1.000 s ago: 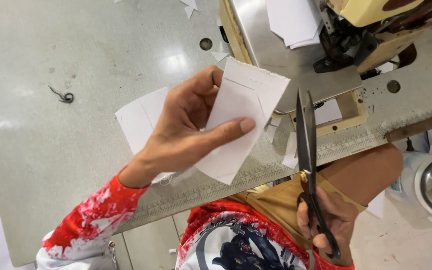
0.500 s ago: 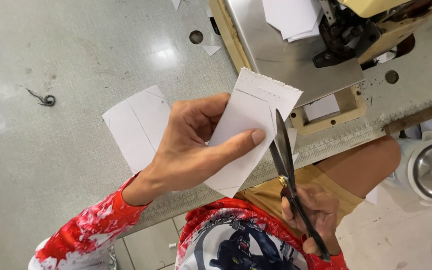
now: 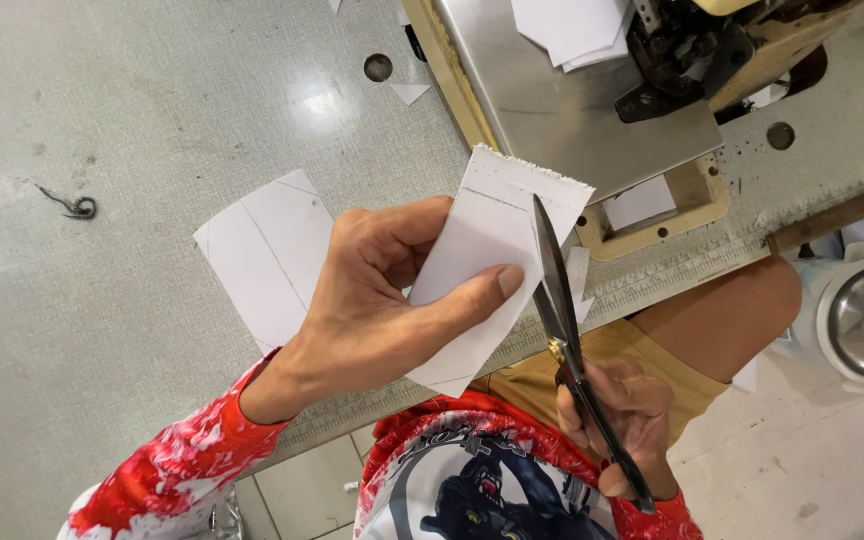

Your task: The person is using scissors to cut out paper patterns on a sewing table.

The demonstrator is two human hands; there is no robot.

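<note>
While left hand (image 3: pixel 372 310) grips one white piece (image 3: pixel 487 270), right hand (image 3: pixel 622 420), one scissors (image 3: pixel 562 310)

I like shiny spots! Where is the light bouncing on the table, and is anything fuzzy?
Head view: bright glare patches sit on the speckled grey tabletop, one near its round hole; the left hand, white paper piece and black scissors in the right hand look sharp; nothing is clearly blurred.

Centre frame: left hand (image 3: pixel 382 300) pinching white fabric piece (image 3: pixel 487 260); right hand (image 3: pixel 622 420), lower right, gripping black scissors (image 3: pixel 562 320), blades at the piece's right edge.
</note>
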